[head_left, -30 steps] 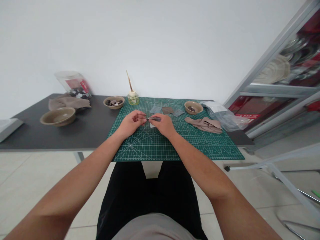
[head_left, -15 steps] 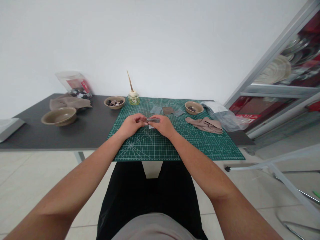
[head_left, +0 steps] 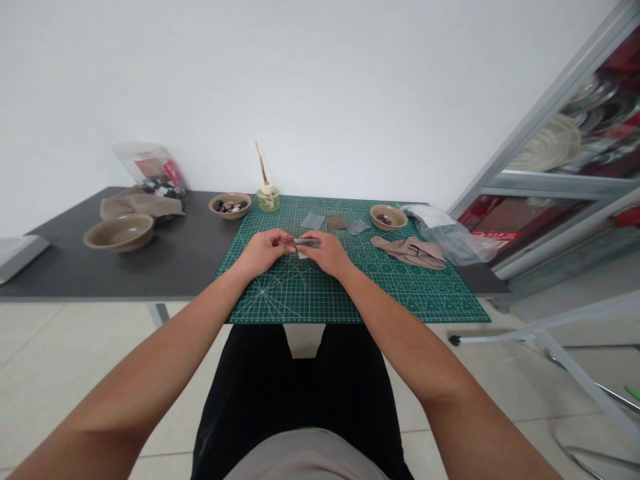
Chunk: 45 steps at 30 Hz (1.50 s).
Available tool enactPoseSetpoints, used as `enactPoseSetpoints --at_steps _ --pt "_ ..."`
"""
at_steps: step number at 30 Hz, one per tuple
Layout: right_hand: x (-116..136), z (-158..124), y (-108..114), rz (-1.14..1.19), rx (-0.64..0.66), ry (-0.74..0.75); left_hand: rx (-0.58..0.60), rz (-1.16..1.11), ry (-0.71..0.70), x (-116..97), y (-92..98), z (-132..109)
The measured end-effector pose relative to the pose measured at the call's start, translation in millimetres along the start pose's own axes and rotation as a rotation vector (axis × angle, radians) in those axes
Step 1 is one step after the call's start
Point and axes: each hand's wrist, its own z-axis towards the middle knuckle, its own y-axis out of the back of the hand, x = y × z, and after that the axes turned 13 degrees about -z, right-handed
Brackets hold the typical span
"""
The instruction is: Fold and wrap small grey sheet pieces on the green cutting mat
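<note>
Above the middle of the green cutting mat (head_left: 280, 293), my two hands meet with fingertips together. A small grey folded sheet (head_left: 311, 243) is pinched in my right hand (head_left: 327, 252), its edge lying along the fingers. My left hand (head_left: 267, 252) is closed too, thumb against fingers, at the left end of that sheet; what sits between its fingertips is too small and hidden to name. A pale white scrap (head_left: 302, 255) shows just beneath the fingers. Beyond the hands lie a grey-blue square sheet (head_left: 313, 221), a brown square sheet (head_left: 336, 222) and another grey-blue sheet (head_left: 357, 227).
A bowl of dark and pale pebbles (head_left: 230, 205) and a glass jar with a brush (head_left: 269, 198) stand at the back. Right: a bowl with a few stones (head_left: 389, 217), a brown cloth (head_left: 413, 252), a plastic bag (head_left: 455, 237). Left: a bowl (head_left: 119, 233), a cloth (head_left: 137, 201), a clear jar (head_left: 150, 167).
Hardly anything differs. Both hands stay in the same place with the grey sheet between them; the view has shifted very slightly.
</note>
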Motion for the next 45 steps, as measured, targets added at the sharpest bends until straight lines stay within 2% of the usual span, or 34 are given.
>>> enactPoseSetpoints --at_steps 5,12,18,27,31,38,45 --pt "-0.7 0.7 0.7 0.000 -0.037 -0.013 0.001 0.015 -0.011 -2.4 0.3 -1.0" --pt "1.6 -0.5 1.3 0.032 -0.009 0.041 -0.006 0.018 -0.009 -1.9 0.2 -1.4" --pt "1.7 -0.1 2.9 -0.014 -0.003 -0.007 -0.018 -0.013 -0.009 -3.5 -0.8 -2.3" --pt "2.7 -0.9 2.2 0.027 -0.015 0.053 0.015 0.018 0.003 -1.6 0.3 -0.2" --pt "3.3 0.2 1.6 0.028 -0.016 0.032 0.000 0.069 -0.015 -1.3 0.1 -0.8" --pt "0.3 0.1 -0.6 0.023 -0.022 0.021 -0.026 -0.062 -0.011 -3.1 -1.3 -1.1" --pt "0.2 -0.2 0.4 0.064 -0.020 0.026 0.007 -0.011 -0.010 -3.2 -0.9 -1.6"
